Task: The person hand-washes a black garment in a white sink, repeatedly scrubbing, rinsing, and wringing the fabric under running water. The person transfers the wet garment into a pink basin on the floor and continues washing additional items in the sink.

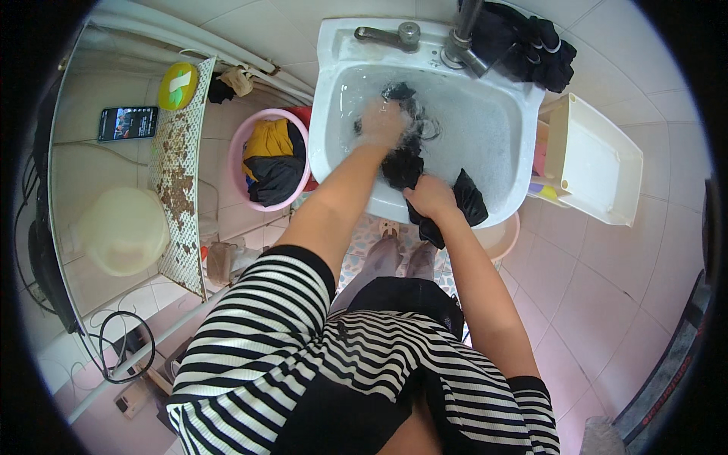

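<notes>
A wet black garment [403, 163] stretches from the water of the white sink [327, 144] over to its front rim. Fingers curled, my right hand [432, 197] grips the garment near that rim; a dark flap [470, 199] of cloth lies to its right and some fabric hangs over the edge. My left hand [381, 125] is at the water's surface, over the far part of the black cloth. Splashing and motion smear its fingers, so their closing cannot be made out. Cloudy water with some suds surrounds the cloth.
A faucet [387, 35] stands at the sink's back, with black clothes [523, 45] piled at the back right corner. On the left are a pink basin [236, 163] of clothes and a rusty shelf [178, 167] beside a phone [127, 123]. A cream plastic rack [599, 159] stands right.
</notes>
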`<state>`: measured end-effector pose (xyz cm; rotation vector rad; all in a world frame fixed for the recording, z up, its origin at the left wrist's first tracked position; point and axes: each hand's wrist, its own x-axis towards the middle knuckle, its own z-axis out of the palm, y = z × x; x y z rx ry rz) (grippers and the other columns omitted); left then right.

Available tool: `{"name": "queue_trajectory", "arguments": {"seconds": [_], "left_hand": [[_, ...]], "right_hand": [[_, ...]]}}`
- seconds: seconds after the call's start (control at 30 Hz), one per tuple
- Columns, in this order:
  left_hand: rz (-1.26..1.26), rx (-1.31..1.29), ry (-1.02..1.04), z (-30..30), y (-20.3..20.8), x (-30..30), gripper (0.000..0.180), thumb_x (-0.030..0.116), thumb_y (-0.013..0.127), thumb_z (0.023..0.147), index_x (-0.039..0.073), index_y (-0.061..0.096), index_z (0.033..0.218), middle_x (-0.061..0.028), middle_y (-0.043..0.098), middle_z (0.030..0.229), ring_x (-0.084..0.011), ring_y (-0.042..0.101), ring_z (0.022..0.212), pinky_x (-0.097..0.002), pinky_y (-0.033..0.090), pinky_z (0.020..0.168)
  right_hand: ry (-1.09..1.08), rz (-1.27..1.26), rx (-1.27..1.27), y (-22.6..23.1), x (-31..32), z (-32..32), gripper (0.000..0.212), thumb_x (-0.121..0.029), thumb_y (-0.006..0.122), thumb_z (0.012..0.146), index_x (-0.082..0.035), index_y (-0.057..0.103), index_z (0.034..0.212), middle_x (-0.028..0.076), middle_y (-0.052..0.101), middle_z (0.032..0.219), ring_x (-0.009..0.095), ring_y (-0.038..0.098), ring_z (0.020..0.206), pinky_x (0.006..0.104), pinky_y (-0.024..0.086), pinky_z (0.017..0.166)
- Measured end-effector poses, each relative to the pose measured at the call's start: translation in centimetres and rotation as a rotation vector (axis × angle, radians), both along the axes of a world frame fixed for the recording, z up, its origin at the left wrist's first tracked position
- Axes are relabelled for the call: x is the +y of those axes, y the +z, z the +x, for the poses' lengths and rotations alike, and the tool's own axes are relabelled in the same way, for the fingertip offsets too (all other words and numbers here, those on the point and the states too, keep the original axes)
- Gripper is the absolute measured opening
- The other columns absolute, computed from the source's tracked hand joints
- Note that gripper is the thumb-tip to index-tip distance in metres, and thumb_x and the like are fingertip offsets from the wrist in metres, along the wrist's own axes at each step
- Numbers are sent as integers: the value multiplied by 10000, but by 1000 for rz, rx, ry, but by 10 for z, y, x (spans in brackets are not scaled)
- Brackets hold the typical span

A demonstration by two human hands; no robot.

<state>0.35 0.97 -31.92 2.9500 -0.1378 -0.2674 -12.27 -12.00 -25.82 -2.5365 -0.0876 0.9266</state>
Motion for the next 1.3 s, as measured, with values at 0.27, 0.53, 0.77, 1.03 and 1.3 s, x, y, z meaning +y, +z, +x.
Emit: {"name": "queue_trajectory", "arguments": {"seconds": [0.27,0.53,0.77,1.03,1.3], "left_hand": [[-613,-28,271,23,0,46,437,355,640,776,-31,635,981,-231,641,964,-362,621,873,-424,479,807],[-55,-129,-179,-88,55,6,582,553,639,730,56,662,1033,-247,393,1338,-401,389,1207,-510,361,953],[-63,-2,22,-1,-18,-5,633,560,593,775,-10,637,1047,-269,504,1213,-432,460,1148,-516,383,944],[-557,119,188,20,37,15,559,454,570,819,-43,595,1073,-255,616,1039,-392,589,988,-423,462,854],[-161,142,-146,-86,70,-16,608,564,618,735,144,610,1175,-172,299,1439,-399,248,1303,-633,165,1011]], "right_hand": [[-35,42,82,8,5,4,426,-351,540,798,19,654,976,229,624,1036,378,598,975,436,478,851],[-35,34,87,2,0,4,440,-361,539,805,16,645,1005,215,617,1073,371,591,1001,437,470,864],[-55,45,34,2,-2,0,432,-356,541,786,23,664,954,221,630,1028,371,598,978,429,474,856],[-61,50,91,6,1,6,440,-365,552,773,10,665,972,212,633,1036,362,601,984,424,472,859],[-23,40,114,-8,0,5,427,-365,551,798,-7,664,1002,199,618,1091,352,589,1023,415,465,881]]}}
